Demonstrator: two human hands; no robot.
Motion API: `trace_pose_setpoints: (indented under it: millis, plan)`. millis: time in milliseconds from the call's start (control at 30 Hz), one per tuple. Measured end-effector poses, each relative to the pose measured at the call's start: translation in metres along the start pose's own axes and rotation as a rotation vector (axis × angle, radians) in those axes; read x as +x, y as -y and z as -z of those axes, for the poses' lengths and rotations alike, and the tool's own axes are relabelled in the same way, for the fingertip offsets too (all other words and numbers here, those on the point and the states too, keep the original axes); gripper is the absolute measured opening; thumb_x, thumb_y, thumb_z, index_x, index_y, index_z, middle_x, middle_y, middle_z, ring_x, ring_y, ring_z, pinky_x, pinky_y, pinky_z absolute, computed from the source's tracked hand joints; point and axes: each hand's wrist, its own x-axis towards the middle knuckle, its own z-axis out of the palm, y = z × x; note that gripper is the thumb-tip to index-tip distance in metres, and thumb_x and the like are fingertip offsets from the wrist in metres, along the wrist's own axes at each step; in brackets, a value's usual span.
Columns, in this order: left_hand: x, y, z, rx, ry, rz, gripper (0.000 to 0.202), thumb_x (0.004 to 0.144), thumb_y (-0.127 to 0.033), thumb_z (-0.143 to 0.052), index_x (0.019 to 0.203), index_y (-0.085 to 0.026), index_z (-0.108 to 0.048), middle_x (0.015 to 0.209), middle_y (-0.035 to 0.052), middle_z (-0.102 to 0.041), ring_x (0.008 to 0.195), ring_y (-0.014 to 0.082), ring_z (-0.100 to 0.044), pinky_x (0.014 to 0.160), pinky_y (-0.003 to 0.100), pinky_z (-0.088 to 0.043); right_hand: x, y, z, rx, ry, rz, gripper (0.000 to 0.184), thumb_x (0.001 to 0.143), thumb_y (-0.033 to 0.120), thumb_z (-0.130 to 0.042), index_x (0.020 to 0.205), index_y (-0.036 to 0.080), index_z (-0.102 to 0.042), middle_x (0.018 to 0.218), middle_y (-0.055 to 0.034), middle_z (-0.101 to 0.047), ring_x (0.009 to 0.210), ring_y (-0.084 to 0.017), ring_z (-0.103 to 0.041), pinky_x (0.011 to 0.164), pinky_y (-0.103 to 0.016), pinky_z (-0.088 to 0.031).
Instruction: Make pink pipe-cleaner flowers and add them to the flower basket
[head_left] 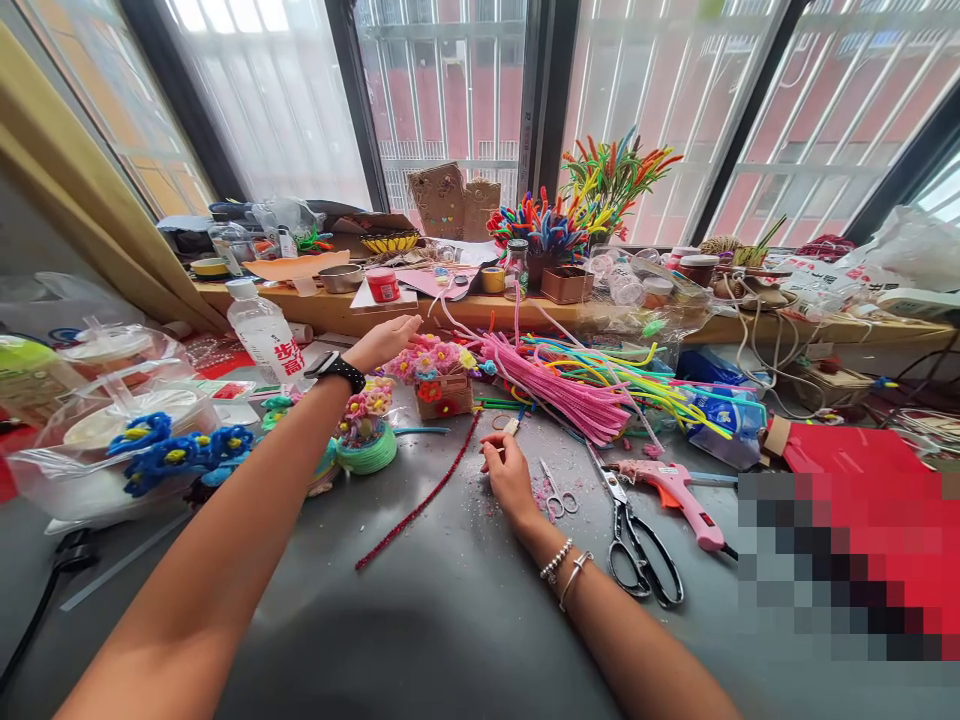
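My left hand [386, 342], with a dark watch on the wrist, reaches over fuzzy pink flowers [431, 358] in a small brown box [444, 396]. Its fingers are stretched out; whether they touch the petals I cannot tell. Low over the grey table, my right hand [506, 478] has its fingers curled in; anything between them is too small to make out. Between the hands lies a dark red pipe cleaner [420, 505]. Small scissors [556, 492] rest right of my right hand, beside large black-handled scissors [634, 530] and a pink glue gun [679, 495].
A bundle of pink pipe cleaners [555, 385] lies behind my right hand. Left stand a green pot of flowers [367, 450], blue flowers [180, 450] and a water bottle [262, 330]. A cluttered wooden sill [337, 315] runs along the windows. Red sheets [885, 480] lie at right.
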Motion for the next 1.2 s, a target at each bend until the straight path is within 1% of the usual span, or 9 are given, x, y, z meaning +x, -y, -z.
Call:
trace_pose_setpoints:
  millis: [133, 200, 300, 400, 633, 800, 1000, 1100, 1200]
  plan:
    - [-0.011, -0.005, 0.009, 0.179, 0.029, 0.049, 0.043, 0.074, -0.033, -0.046, 0.111, -0.012, -0.051, 0.098, 0.0101, -0.064, 0.088, 0.0208, -0.058, 0.079, 0.028, -0.041, 0.000, 0.001, 0.000, 0.005, 0.006, -0.004, 0.016, 0.073, 0.028, -0.042, 0.078, 0.017, -0.052, 0.072, -0.0013, -0.054, 0.056, -0.012, -0.051, 0.056, -0.025, -0.043]
    - [-0.018, -0.010, 0.013, 0.419, 0.071, 0.139, 0.048, 0.074, -0.031, -0.045, 0.117, -0.010, -0.046, 0.100, 0.0127, -0.063, 0.091, 0.0239, -0.057, 0.080, 0.030, -0.040, 0.000, 0.001, 0.000, 0.007, 0.011, -0.007, 0.016, 0.073, 0.029, -0.043, 0.078, 0.017, -0.052, 0.072, -0.0012, -0.054, 0.056, -0.011, -0.051, 0.057, -0.025, -0.042]
    - [-0.023, -0.018, 0.015, 0.555, 0.160, 0.242, 0.042, 0.075, -0.035, -0.043, 0.105, -0.008, -0.055, 0.097, 0.0143, -0.063, 0.090, 0.0256, -0.058, 0.076, 0.030, -0.042, 0.000, 0.001, 0.001, 0.008, 0.014, -0.011, 0.016, 0.072, 0.030, -0.044, 0.078, 0.017, -0.051, 0.072, -0.0011, -0.054, 0.055, -0.011, -0.050, 0.057, -0.025, -0.042]
    - [-0.025, -0.022, 0.013, 0.518, 0.173, 0.243, 0.036, 0.077, -0.034, -0.039, 0.091, -0.011, -0.062, 0.091, 0.0111, -0.066, 0.084, 0.0230, -0.061, 0.072, 0.026, -0.044, 0.000, 0.001, 0.001, 0.008, 0.013, -0.013, 0.016, 0.072, 0.030, -0.043, 0.077, 0.017, -0.051, 0.072, -0.0010, -0.054, 0.056, -0.011, -0.051, 0.056, -0.024, -0.042]
    - [-0.026, -0.017, 0.014, 0.354, 0.025, 0.225, 0.025, 0.072, -0.021, -0.045, 0.085, -0.013, -0.065, 0.093, 0.0093, -0.066, 0.092, 0.0221, -0.059, 0.082, 0.026, -0.043, -0.001, 0.001, 0.001, 0.012, 0.007, -0.021, 0.015, 0.072, 0.029, -0.044, 0.076, 0.017, -0.052, 0.070, -0.0004, -0.054, 0.055, -0.011, -0.050, 0.055, -0.024, -0.042]
    - [-0.031, -0.023, 0.006, 0.068, 0.046, 0.263, 0.027, 0.075, -0.017, -0.042, 0.094, -0.008, -0.059, 0.080, 0.0096, -0.068, 0.065, 0.0130, -0.064, 0.063, 0.022, -0.051, -0.002, 0.003, 0.000, 0.014, 0.002, -0.023, 0.015, 0.071, 0.030, -0.044, 0.075, 0.017, -0.052, 0.068, -0.0005, -0.054, 0.055, -0.011, -0.050, 0.054, -0.024, -0.041]
    - [-0.045, -0.033, -0.003, -0.106, 0.086, 0.286, 0.025, 0.075, -0.014, -0.042, 0.093, -0.007, -0.057, 0.082, 0.0105, -0.067, 0.064, 0.0125, -0.064, 0.058, 0.020, -0.051, -0.001, 0.001, 0.000, 0.011, 0.000, -0.019, 0.016, 0.071, 0.030, -0.044, 0.075, 0.017, -0.053, 0.070, -0.0007, -0.054, 0.055, -0.011, -0.050, 0.056, -0.025, -0.041]
    - [-0.065, -0.037, -0.004, 0.021, -0.005, 0.239, 0.025, 0.076, -0.016, -0.040, 0.095, -0.011, -0.055, 0.085, 0.0089, -0.066, 0.071, 0.0146, -0.064, 0.063, 0.022, -0.050, -0.001, 0.000, 0.000, 0.013, 0.000, -0.016, 0.016, 0.071, 0.030, -0.045, 0.075, 0.017, -0.054, 0.070, -0.0009, -0.055, 0.055, -0.011, -0.050, 0.056, -0.025, -0.041]
    - [-0.094, -0.041, -0.009, 0.403, -0.292, 0.185, 0.027, 0.078, -0.020, -0.039, 0.099, -0.010, -0.052, 0.088, 0.0127, -0.064, 0.084, 0.0223, -0.061, 0.073, 0.032, -0.047, -0.001, -0.001, 0.000, 0.019, 0.004, -0.014, 0.016, 0.071, 0.029, -0.045, 0.076, 0.016, -0.054, 0.070, -0.0010, -0.055, 0.054, -0.011, -0.050, 0.055, -0.025, -0.041]
